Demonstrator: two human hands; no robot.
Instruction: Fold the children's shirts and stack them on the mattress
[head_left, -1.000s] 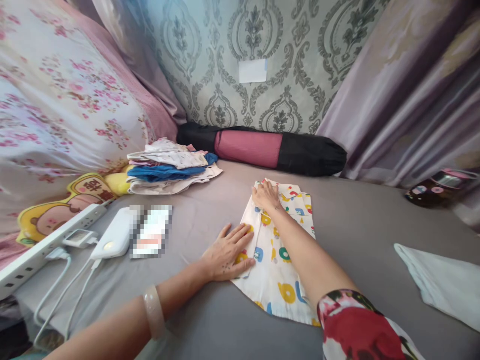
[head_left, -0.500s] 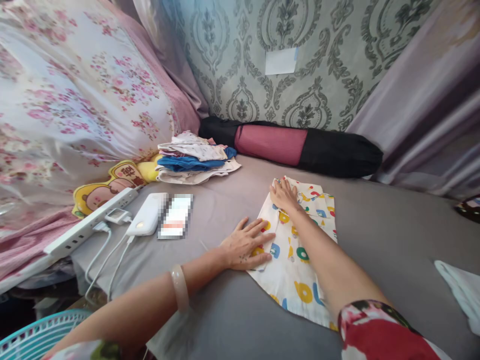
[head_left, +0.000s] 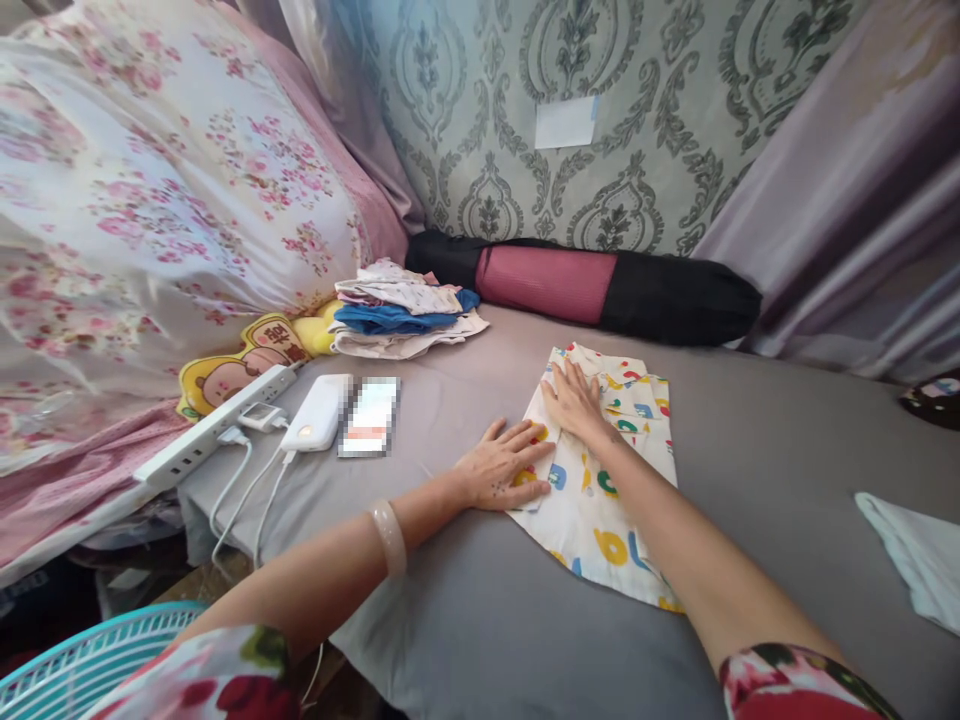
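Note:
A white child's garment (head_left: 600, 545) with colourful printed letters or figures lies partly folded on the grey sheet. My left hand (head_left: 506, 465) rests flat on its left edge, fingers spread toward the right. Higher up, near the garment's far end, my right hand (head_left: 574, 400) presses down with the fingers extended. The right forearm crosses over the cloth and hides part of its right side. Neither hand grips the fabric.
Folded clothes (head_left: 405, 315) are stacked at the back left, beside a long black and pink bag (head_left: 555, 283). At left lie a phone (head_left: 370, 417), a white power bank (head_left: 319, 415) and a power strip (head_left: 217, 425) with cables. A turquoise basket (head_left: 97, 660) stands below; pale cloth (head_left: 919, 560) lies right.
The view has shifted slightly, so the surroundings sit a little differently in the picture. Both hands stay on the garment, the right one sliding slightly at its far end.

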